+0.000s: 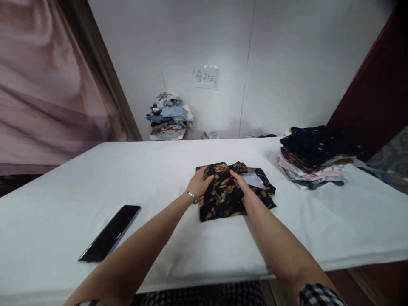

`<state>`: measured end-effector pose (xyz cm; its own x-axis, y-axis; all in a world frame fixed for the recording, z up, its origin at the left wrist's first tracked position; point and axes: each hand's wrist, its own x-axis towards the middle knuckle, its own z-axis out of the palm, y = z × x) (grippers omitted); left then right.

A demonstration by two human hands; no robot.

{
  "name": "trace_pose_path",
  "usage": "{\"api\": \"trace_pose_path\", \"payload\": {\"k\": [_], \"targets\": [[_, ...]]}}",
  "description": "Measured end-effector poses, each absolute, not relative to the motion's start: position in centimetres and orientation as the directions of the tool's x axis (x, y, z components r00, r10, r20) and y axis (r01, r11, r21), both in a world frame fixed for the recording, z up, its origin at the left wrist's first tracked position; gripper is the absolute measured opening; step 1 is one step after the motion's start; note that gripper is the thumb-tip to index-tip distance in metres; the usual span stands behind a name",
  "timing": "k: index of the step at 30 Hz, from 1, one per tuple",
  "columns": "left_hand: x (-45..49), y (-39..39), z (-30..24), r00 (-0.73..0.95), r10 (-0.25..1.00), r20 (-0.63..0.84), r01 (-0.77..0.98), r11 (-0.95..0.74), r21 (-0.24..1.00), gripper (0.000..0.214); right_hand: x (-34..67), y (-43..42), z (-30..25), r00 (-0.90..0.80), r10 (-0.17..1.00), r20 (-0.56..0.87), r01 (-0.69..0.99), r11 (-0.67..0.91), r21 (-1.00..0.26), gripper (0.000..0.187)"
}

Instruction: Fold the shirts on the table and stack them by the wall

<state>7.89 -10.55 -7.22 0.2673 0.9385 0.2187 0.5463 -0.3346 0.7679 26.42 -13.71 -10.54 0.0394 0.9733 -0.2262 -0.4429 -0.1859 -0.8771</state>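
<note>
A black shirt [223,193] with a gold floral print lies folded on the white-covered table. Its collar end, with a pale inner panel and a small label [259,180], points to the right. My left hand [199,183] grips the shirt's left side, thumb on top; a silver bracelet circles that wrist. The fingers of my right hand [239,182] are mostly hidden in the cloth near the collar, where the hand holds a fold with the thumb showing.
A dark tablet-like device [110,233] lies at the left. Folded clothes [314,155] are stacked at the right, a dark blue one on top. Behind the table's far edge rises another clothes pile [170,117]. A handwritten paper sign [206,77] hangs on the wall.
</note>
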Motion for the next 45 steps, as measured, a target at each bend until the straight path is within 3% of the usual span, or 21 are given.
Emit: {"api": "trace_pose_path", "payload": {"k": [3, 8, 14, 19, 22, 25, 28, 31, 33, 35, 40, 45], "targets": [[6.0, -11.1, -11.0, 0.281, 0.940, 0.195, 0.614, -0.332, 0.716, 0.052, 25.8, -14.1, -10.1, -0.036, 0.938, -0.344, -0.469, -0.320, -0.823, 0.021], [4.9, -11.1, -14.1, 0.290, 0.934, 0.209, 0.637, -0.352, 0.686, 0.059, 25.3, -14.6, -9.4, -0.039, 0.962, -0.272, -0.369, -0.267, -0.890, 0.034], [5.4, -11.0, -15.2, 0.304, 0.908, 0.287, 0.696, -0.418, 0.583, 0.057, 26.8, -13.7, -10.9, 0.173, 0.967, -0.187, 0.026, -0.194, -0.981, 0.061], [5.7, -11.0, -15.4, 0.308, 0.905, 0.294, 0.732, -0.423, 0.534, 0.052, 26.6, -13.8, -11.0, 0.236, 0.971, -0.046, 0.477, -0.157, -0.865, 0.069], [5.7, -11.2, -15.2, 0.324, 0.903, 0.282, 0.737, -0.428, 0.524, 0.052, 26.6, -15.3, -10.2, 0.230, 0.973, -0.011, 0.598, -0.150, -0.788, 0.070], [5.7, -11.5, -14.6, 0.335, 0.911, 0.241, 0.743, -0.413, 0.527, 0.054, 27.0, -18.2, -9.8, 0.241, 0.964, 0.114, 0.628, -0.066, -0.775, 0.064], [5.4, -11.3, -13.6, 0.331, 0.924, 0.191, 0.744, -0.380, 0.550, 0.052, 27.5, -22.5, -10.2, 0.329, 0.935, 0.129, 0.463, -0.041, -0.885, 0.047], [5.3, -9.8, -12.2, 0.329, 0.924, 0.192, 0.758, -0.380, 0.530, 0.050, 27.7, -27.2, -10.7, 0.419, 0.888, -0.191, 0.005, -0.212, -0.977, 0.035], [5.6, -8.1, -11.2, 0.364, 0.907, 0.213, 0.767, -0.422, 0.484, 0.051, 27.9, -29.7, -10.7, 0.395, 0.819, -0.416, -0.295, -0.315, -0.902, 0.035], [6.5, -6.1, -10.2, 0.426, 0.878, 0.220, 0.764, -0.479, 0.433, 0.052, 27.8, -31.2, -10.3, 0.306, 0.784, -0.541, -0.490, -0.358, -0.795, 0.035], [10.8, -1.1, -8.8, 0.575, 0.810, 0.119, 0.744, -0.578, 0.336, 0.061, 26.3, -30.8, -9.6, 0.121, 0.811, -0.573, -0.647, -0.373, -0.665, 0.029], [15.4, 2.4, -8.9, 0.632, 0.774, -0.032, 0.729, -0.580, 0.364, 0.071, 24.1, -27.8, -10.4, 0.069, 0.816, -0.573, -0.697, -0.371, -0.613, 0.029]]}}
